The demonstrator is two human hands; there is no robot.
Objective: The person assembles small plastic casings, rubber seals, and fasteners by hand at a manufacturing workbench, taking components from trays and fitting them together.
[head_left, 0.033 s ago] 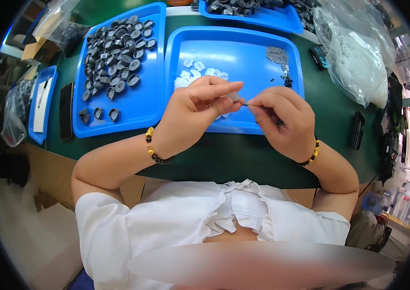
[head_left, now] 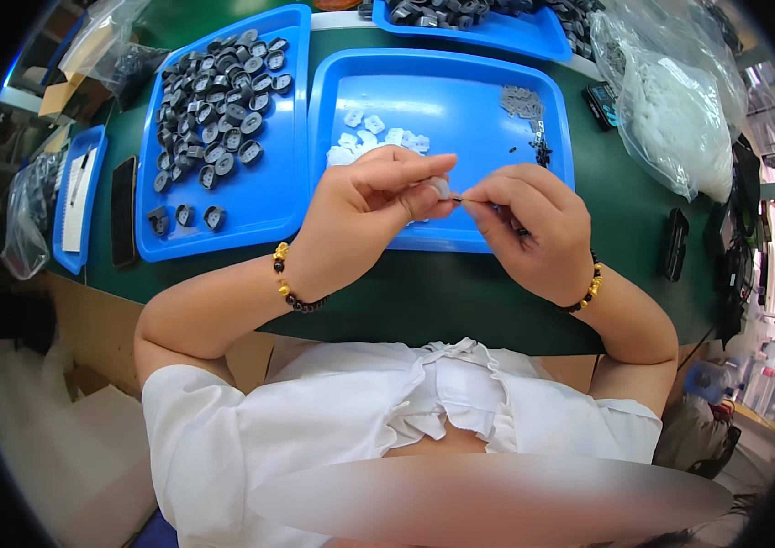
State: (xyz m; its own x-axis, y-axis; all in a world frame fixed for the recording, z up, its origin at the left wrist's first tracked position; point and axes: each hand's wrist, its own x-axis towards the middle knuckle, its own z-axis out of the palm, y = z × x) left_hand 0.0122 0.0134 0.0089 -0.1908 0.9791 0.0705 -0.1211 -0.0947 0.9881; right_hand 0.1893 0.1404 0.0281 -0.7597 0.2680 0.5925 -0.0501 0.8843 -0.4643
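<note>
Over the front of the middle blue tray (head_left: 497, 239), my left hand (head_left: 360, 201) pinches a small white plastic part (head_left: 440, 186) between thumb and fingers. My right hand (head_left: 533, 224) faces it, closed, with a tiny dark piece (head_left: 458, 198) at the thumb and fingertip. That piece meets the edge of the white part, or nearly so; its exact kind is too small to make out. Something dark also shows inside the curled right fingers. Behind my left hand lie loose white plastic parts (head_left: 371, 128). Small grey pieces (head_left: 521, 102) and tiny black pieces (head_left: 543, 152) sit at the tray's right side.
On the left, a blue tray (head_left: 268, 205) carries many dark round parts (head_left: 214, 110). A phone (head_left: 124, 210) and a small tray with a notepad (head_left: 77, 205) lie beyond it. Another tray (head_left: 506, 41) stands behind. Right are a bag of white parts (head_left: 680, 128) and a black object (head_left: 676, 245).
My right hand has shifted slightly left, bringing the tiny dark piece closer to the white part. More of the white part shows between my left fingers.
</note>
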